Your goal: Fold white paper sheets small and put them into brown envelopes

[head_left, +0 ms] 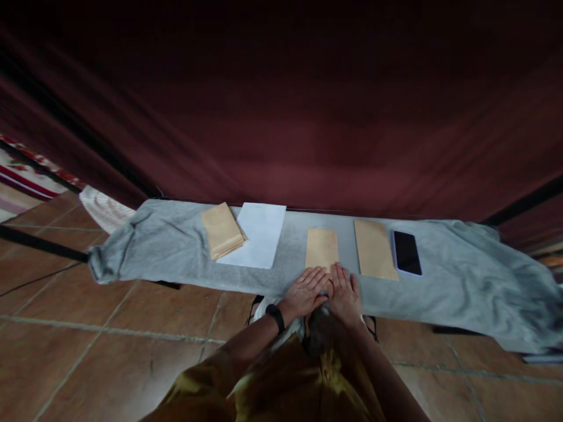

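Note:
Both of my hands lie flat, side by side, on the near edge of a narrow table draped in grey cloth [176,258]. My left hand [305,291] has a black band at the wrist, and its fingers are stretched out toward a small brown envelope [322,248]. My right hand [343,294] rests beside it with its fingers straight, just below the same envelope. Neither hand holds anything.
On the cloth lie a stack of brown envelopes [221,230] partly over white paper [259,234] at the left, a larger brown envelope [374,249] and a black phone [406,252] at the right. A dark red curtain [308,117] hangs behind. The floor is brown tile [88,351].

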{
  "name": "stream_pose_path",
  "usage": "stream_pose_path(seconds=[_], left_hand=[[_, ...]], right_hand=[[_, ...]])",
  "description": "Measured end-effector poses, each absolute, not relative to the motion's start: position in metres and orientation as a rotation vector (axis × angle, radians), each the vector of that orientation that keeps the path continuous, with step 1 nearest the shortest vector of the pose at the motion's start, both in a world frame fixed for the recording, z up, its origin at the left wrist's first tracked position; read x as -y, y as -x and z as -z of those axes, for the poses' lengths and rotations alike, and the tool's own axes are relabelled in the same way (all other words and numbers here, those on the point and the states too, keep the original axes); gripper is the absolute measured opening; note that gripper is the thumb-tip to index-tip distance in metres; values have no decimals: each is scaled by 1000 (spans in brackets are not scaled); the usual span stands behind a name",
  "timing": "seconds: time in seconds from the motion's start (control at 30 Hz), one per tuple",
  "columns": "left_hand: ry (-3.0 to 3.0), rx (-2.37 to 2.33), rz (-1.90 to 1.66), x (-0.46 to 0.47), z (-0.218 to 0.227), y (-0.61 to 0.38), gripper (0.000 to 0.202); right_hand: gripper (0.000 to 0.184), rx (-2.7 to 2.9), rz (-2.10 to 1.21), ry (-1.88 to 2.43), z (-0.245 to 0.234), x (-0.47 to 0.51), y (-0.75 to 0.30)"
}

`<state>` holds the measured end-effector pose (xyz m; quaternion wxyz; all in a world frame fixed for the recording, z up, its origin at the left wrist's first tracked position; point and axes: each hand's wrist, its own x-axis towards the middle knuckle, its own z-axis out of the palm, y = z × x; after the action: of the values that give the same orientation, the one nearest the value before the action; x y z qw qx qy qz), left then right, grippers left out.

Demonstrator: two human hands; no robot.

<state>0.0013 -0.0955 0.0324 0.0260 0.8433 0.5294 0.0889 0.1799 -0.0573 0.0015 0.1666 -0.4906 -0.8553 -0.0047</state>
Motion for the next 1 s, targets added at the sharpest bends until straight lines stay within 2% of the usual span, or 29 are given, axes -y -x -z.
stream_pose_path(seconds=[0.27,0.73,1.0], left_hand=[[-2598,-1572,-233,100,-31,-1,76],[-2698,-1519,-195,102,-25,5,83],[-2732,-1533,-210,108,-25,11,79]], right_hand=[[53,2507,-46,1214,-4,68,-187],[53,2480,75,1250,8,85,-195],[56,2423,82,1273,9,87,-205]])
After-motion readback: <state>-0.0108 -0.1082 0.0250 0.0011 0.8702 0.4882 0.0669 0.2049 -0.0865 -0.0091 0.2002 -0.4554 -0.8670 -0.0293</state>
